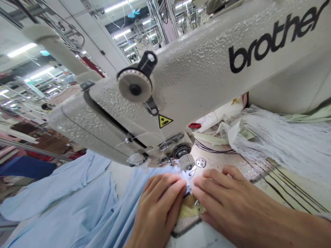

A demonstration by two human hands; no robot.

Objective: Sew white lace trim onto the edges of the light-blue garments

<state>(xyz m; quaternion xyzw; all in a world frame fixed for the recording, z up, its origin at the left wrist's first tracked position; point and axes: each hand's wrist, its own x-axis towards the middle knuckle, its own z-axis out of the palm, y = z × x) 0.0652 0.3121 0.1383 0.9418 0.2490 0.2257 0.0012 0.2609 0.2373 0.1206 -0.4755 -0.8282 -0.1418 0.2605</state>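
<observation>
Fabric (124,210): partly behind left hand (157,203), glare-washed near right hand (224,198) | both grips: spread and hold unclear

Bright tube lights (122,34), a blue fan (133,13) and a white column (94,36) behind.

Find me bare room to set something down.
Bare: the black-lined surface between right hand and white lace; a smaller patch beside the round disc. Crowded: around the left hand by the sewing head, and leftward, with blue cloth.
</observation>
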